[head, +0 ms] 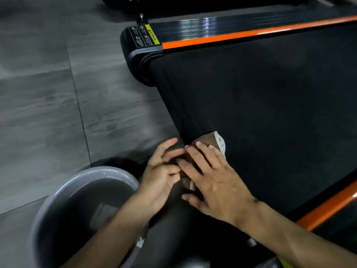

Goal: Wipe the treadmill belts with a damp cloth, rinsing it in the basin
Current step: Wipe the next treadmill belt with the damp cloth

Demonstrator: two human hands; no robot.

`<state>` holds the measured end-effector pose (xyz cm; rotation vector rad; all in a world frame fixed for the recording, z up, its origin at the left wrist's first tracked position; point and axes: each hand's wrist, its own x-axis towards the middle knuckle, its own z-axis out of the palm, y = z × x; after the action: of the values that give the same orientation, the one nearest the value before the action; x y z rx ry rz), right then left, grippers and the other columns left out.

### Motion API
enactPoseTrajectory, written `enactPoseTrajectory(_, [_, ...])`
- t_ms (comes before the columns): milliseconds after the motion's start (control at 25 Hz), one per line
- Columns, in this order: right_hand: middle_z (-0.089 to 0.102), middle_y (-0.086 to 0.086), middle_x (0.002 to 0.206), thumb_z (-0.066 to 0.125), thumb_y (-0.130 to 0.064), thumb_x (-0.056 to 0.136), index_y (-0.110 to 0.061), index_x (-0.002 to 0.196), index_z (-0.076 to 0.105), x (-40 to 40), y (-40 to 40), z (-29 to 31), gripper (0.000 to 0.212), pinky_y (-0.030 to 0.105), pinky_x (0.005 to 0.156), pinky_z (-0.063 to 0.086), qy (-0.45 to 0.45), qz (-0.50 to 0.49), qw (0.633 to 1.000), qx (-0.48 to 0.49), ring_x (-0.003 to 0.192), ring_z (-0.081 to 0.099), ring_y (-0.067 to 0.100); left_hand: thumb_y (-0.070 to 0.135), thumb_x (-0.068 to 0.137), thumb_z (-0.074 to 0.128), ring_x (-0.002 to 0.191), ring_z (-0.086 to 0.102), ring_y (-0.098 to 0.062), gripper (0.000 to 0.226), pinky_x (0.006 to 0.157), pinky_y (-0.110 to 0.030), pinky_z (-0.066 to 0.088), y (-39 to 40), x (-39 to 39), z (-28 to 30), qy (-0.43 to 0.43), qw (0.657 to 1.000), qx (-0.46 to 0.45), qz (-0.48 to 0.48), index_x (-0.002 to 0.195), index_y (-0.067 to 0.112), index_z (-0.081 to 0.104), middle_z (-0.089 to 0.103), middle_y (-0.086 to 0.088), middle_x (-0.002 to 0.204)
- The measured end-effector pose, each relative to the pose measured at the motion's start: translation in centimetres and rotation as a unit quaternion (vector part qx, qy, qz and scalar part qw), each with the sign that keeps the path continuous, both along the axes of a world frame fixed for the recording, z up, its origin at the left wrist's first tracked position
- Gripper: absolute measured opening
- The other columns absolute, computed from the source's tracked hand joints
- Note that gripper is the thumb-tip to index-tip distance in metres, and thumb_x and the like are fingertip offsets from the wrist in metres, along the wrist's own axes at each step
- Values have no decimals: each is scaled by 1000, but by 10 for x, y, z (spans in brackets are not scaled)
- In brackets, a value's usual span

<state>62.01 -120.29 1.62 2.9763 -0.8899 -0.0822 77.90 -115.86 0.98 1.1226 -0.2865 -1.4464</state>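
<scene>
At belt's rear edge | cloth (210, 141), brown with white trim, is pressed flat on treadmill belt (260, 97) by right hand (214, 178), fingers straight | left hand (164, 171) touches its near edge, fingers loosely spread | grey basin (58, 200) on floor (38, 93) just beside

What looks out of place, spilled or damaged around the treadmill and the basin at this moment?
Nothing stands out. The brown cloth with a white edge lies flat at the rear end of the black treadmill belt under the right hand, with the left hand at its edge. The grey round plastic basin stands upright on the floor beside it, with no puddle visible.
</scene>
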Motion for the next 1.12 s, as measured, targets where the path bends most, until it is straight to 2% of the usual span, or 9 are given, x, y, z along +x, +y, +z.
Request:
enactPoseTrajectory(120, [44,14,146,74,-31,68,-23,134,56,21,-10,-7,69,60,116,23,77,-10,996,-50,139,31,43,-12,87,44,115,63,-25,50,96,-42,51,7,25,1,0,999,37,23,126,17,59,64,-12,124])
enactPoseTrajectory(320, [17,6,156,50,-30,96,-33,144,40,98,-63,1,50,60,118,-1,130,-46,985,-100,145,6,43,4,96,49,105,66,-20,27,83,-35,56,6,49,-3,-44,996,48,55,112,18,67,68,-7,117])
enactPoseTrajectory(440, [26,3,150,51,-35,94,-33,128,59,95,-62,8,36,61,117,4,137,-24,987,-76,143,12,41,7,96,50,101,67,-17,26,76,-31,56,-1,51,-1,-98,993,45,41,102,22,71,71,-2,109])
enactPoseTrajectory(520, [44,4,138,55,-41,83,-29,110,71,55,-30,22,34,60,116,12,129,26,991,-30,137,28,39,7,95,52,100,66,-17,25,72,-29,55,-7,49,-3,-104,993,45,37,98,23,71,70,-1,105])
enactPoseTrajectory(640, [53,2,125,59,-50,67,-27,98,74,-16,31,46,41,56,114,21,131,45,988,73,131,39,35,9,94,55,102,65,-17,21,77,-32,54,-12,41,-7,-101,994,42,16,97,23,70,69,1,104])
enactPoseTrajectory(720, [50,-5,126,65,-46,68,-32,95,70,-51,47,51,32,51,109,29,110,77,986,101,128,43,30,10,94,54,104,64,-17,21,81,-34,54,-16,35,-10,-117,992,41,1,98,23,70,69,0,106])
enactPoseTrajectory(840, [52,-3,124,69,-38,67,-32,93,69,-50,26,43,26,46,89,41,83,133,986,63,112,50,31,10,95,53,105,63,-18,21,86,-36,54,-20,20,-8,-140,989,51,-21,97,23,69,68,0,107])
enactPoseTrajectory(920, [54,1,123,61,-36,71,-28,93,70,-17,-6,30,24,44,82,34,69,127,989,8,108,49,33,11,96,51,102,65,-18,21,85,-35,54,-21,13,-4,-160,985,48,-37,97,23,69,70,-1,106])
enactPoseTrajectory(1120, [39,1,139,57,-40,83,-34,119,60,28,-48,29,37,45,92,24,89,65,993,-39,123,33,32,9,96,50,91,68,-13,25,74,-26,54,-25,16,3,-214,976,26,-13,102,25,69,73,2,100])
